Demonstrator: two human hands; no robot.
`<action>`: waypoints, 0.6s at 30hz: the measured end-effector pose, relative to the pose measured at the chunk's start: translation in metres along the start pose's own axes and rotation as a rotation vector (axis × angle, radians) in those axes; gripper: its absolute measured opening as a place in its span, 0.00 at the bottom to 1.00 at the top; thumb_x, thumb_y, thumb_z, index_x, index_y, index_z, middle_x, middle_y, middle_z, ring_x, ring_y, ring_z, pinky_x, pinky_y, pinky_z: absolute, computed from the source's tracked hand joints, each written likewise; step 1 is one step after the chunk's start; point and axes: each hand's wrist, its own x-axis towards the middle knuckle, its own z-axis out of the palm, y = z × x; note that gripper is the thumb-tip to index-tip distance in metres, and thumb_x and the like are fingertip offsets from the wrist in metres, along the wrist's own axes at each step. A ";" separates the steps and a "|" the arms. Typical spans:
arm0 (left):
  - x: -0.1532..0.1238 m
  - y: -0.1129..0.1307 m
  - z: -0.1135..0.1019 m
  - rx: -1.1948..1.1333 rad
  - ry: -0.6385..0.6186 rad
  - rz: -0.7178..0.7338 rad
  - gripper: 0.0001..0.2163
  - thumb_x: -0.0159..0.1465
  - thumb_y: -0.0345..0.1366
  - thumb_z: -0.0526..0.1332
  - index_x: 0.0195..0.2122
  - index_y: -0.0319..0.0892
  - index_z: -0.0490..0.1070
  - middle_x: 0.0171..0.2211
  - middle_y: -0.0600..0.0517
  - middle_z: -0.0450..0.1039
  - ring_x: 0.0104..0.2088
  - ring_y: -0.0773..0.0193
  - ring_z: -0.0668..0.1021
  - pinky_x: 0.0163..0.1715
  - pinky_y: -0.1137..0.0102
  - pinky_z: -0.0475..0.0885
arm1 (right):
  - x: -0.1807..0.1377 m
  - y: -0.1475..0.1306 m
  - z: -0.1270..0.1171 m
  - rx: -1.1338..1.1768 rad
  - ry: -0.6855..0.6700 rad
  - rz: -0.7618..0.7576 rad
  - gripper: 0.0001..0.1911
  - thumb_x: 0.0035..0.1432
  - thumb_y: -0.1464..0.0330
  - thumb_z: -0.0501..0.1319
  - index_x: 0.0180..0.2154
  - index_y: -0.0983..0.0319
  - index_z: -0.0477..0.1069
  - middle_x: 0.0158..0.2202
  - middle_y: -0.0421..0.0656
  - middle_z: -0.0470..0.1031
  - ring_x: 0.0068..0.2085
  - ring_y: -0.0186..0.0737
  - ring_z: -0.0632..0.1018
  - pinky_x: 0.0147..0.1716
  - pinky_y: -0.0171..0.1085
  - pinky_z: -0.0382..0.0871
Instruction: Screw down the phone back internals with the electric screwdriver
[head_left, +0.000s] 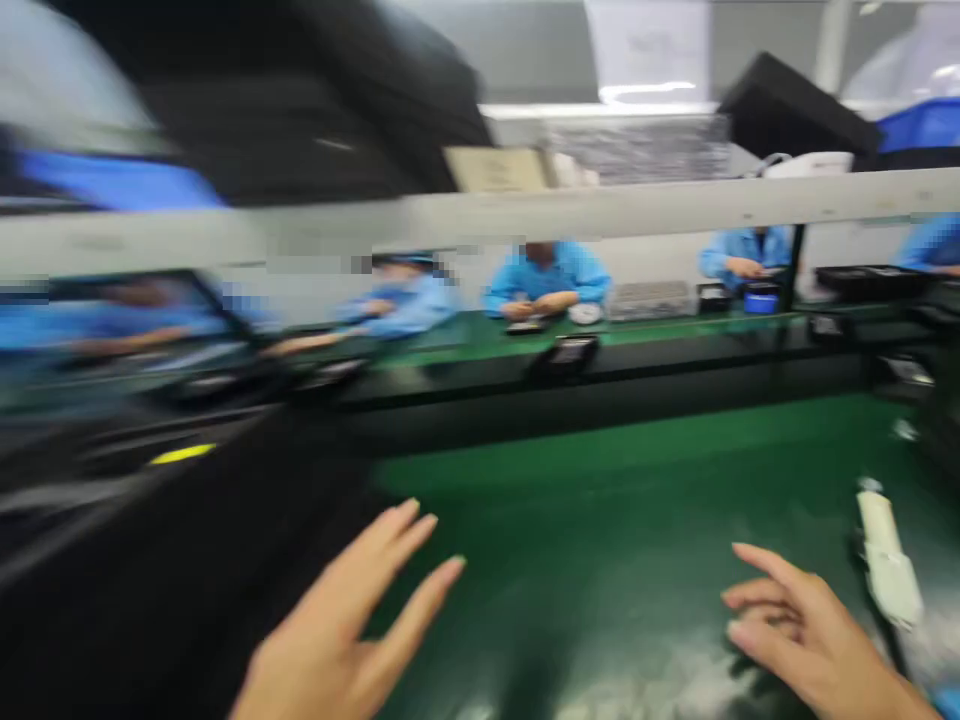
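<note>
While my left hand (352,630) and right hand (802,630) float open and empty over the green mat (600,520), the white tool (889,560) lies just beside my right fingers; I might bump it.

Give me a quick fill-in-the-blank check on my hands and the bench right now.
1. The left hand hovers open, holding ____.
2. The mat under both hands is ____ in colour.
3. The pale tool lies nearest the ____ hand.
4. The workers across the belt wear ____ coats.

Missing words: nothing; green; right; blue
</note>
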 end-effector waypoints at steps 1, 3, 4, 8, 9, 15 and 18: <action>-0.012 0.015 0.042 -0.108 -0.128 0.019 0.21 0.60 0.53 0.59 0.55 0.63 0.66 0.61 0.64 0.63 0.58 0.49 0.70 0.61 0.50 0.63 | 0.012 -0.011 -0.008 -0.097 -0.032 -0.049 0.32 0.52 0.52 0.62 0.56 0.59 0.68 0.46 0.51 0.76 0.42 0.47 0.79 0.38 0.44 0.76; -0.030 0.060 0.118 -0.257 -0.497 0.061 0.22 0.62 0.51 0.57 0.57 0.54 0.66 0.63 0.52 0.60 0.62 0.46 0.65 0.60 0.45 0.61 | 0.047 -0.025 -0.034 -0.348 -0.008 -0.149 0.32 0.55 0.55 0.61 0.59 0.61 0.65 0.50 0.53 0.74 0.47 0.47 0.77 0.44 0.45 0.74; -0.036 0.089 0.149 -0.289 -0.670 0.088 0.24 0.64 0.51 0.54 0.59 0.49 0.65 0.64 0.47 0.57 0.63 0.44 0.61 0.61 0.43 0.58 | 0.067 -0.028 -0.052 -0.504 0.031 -0.187 0.32 0.57 0.57 0.60 0.60 0.63 0.63 0.52 0.54 0.72 0.50 0.48 0.76 0.47 0.47 0.73; -0.022 0.190 0.226 -0.223 -0.962 0.222 0.30 0.65 0.53 0.50 0.63 0.40 0.57 0.66 0.42 0.47 0.67 0.44 0.49 0.63 0.38 0.42 | 0.151 -0.019 -0.134 -1.174 0.202 -0.098 0.25 0.63 0.62 0.57 0.57 0.68 0.63 0.56 0.56 0.68 0.56 0.49 0.71 0.54 0.44 0.65; -0.014 0.205 0.234 -0.184 -0.973 0.218 0.30 0.66 0.53 0.50 0.64 0.40 0.56 0.67 0.43 0.46 0.68 0.44 0.47 0.63 0.38 0.40 | 0.172 -0.014 -0.155 -1.273 0.233 -0.035 0.21 0.63 0.64 0.58 0.55 0.69 0.65 0.55 0.57 0.69 0.55 0.49 0.71 0.54 0.43 0.65; 0.000 0.208 0.252 -0.115 -0.997 0.207 0.29 0.67 0.54 0.43 0.66 0.48 0.48 0.68 0.49 0.38 0.67 0.42 0.45 0.61 0.33 0.45 | 0.270 0.010 -0.236 -1.444 0.345 0.107 0.19 0.64 0.61 0.60 0.52 0.63 0.67 0.53 0.48 0.68 0.50 0.46 0.73 0.49 0.51 0.70; -0.009 0.195 0.263 -0.123 -0.984 0.256 0.29 0.66 0.56 0.44 0.65 0.51 0.46 0.67 0.48 0.40 0.66 0.39 0.50 0.57 0.30 0.51 | 0.309 0.018 -0.232 -1.483 0.319 0.066 0.18 0.64 0.61 0.60 0.53 0.60 0.67 0.54 0.48 0.68 0.51 0.47 0.72 0.49 0.51 0.70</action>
